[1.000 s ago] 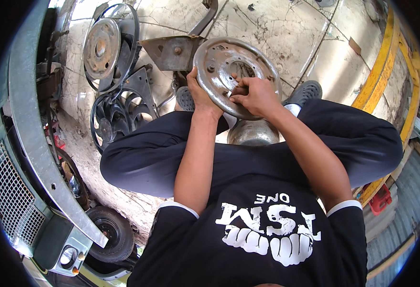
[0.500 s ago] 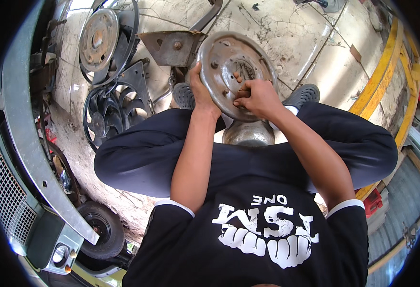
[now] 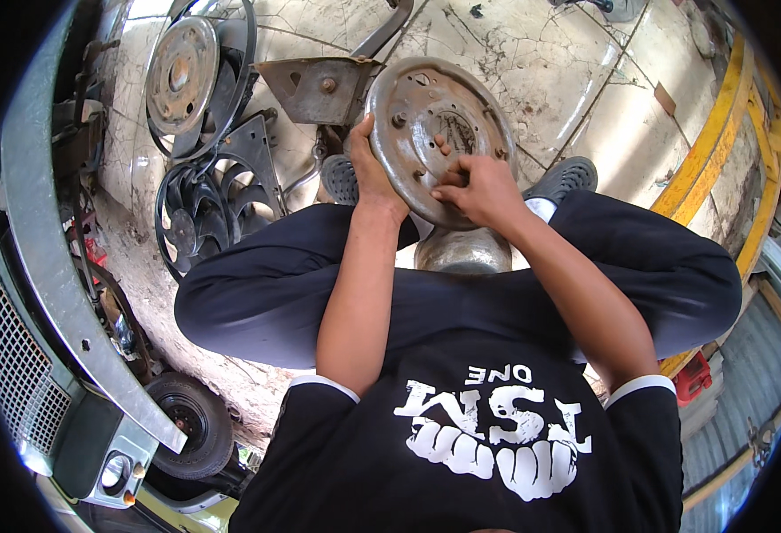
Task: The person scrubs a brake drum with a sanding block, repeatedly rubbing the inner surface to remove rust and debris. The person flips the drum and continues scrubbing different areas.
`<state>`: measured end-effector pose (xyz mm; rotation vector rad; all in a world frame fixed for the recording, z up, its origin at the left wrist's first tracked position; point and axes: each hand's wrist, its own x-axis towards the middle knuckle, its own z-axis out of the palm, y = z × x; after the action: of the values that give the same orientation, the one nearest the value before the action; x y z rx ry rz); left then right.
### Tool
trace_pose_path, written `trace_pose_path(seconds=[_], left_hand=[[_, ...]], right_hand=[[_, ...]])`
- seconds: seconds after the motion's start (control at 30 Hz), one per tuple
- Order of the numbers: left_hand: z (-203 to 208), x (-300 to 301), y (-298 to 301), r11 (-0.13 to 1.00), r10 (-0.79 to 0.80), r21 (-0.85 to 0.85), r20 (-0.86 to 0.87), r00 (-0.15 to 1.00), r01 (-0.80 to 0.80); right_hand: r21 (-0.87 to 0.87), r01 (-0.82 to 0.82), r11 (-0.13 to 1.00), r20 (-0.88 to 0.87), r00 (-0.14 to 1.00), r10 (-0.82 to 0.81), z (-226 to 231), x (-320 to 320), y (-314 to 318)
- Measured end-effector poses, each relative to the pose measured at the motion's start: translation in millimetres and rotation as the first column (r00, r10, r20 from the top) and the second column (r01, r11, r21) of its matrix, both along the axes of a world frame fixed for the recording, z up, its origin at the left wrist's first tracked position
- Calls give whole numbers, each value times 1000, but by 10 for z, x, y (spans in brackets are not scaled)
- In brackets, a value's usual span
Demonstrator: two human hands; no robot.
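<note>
A round, rusty metal disc (image 3: 457, 98) with a raised rim and several holes is tilted up in front of me between my knees. My left hand (image 3: 374, 173) is wrapped round its left edge, thumb at the top of the grip. Over the lower right part of the disc's face, my right hand (image 3: 484, 191) is closed, fingertips pinched close to the surface. Whatever those fingertips may hold is hidden. Below the disc, a rounded, worn metal piece (image 3: 463, 251) shows between my legs. A dark, angled metal bracket (image 3: 315, 89) lies just beyond my left hand.
At the left, a second rusty disc (image 3: 180, 75) rests on a black fan shroud, near a black fan (image 3: 204, 213). A vehicle's grey bumper (image 3: 62, 258) and a tyre (image 3: 191, 422) flank my left side. Yellow metal framing (image 3: 706, 133) runs along the right, above a red object (image 3: 694, 377).
My right hand has shifted slightly down and left on the disc, its fingers still pinched. The left hand keeps its grip on the edge.
</note>
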<state>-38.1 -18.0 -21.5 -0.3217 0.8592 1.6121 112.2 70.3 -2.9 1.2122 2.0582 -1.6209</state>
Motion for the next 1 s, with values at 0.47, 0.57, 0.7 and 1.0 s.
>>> trace_pose_path(seconds=[0.47,0.57,0.7,1.0], left_hand=[[-181,-28,-147,998,0,56,75,997,-4],[-69,-28,-75,999,-22,26,50,998,21],[-56,36,-47,999,-20,-27,56,998,22],[-39,23,-97,1000,-9,22,74,997,7]], right_hand=[[179,95,979,-33,995,-90,-66,-138,-187],[168,98,981,-56,994,-90,-121,-114,-175],[144,27,989,9,1000,-28,29,-33,-91],[167,14,986,-4,1000,-14,17,27,-104]])
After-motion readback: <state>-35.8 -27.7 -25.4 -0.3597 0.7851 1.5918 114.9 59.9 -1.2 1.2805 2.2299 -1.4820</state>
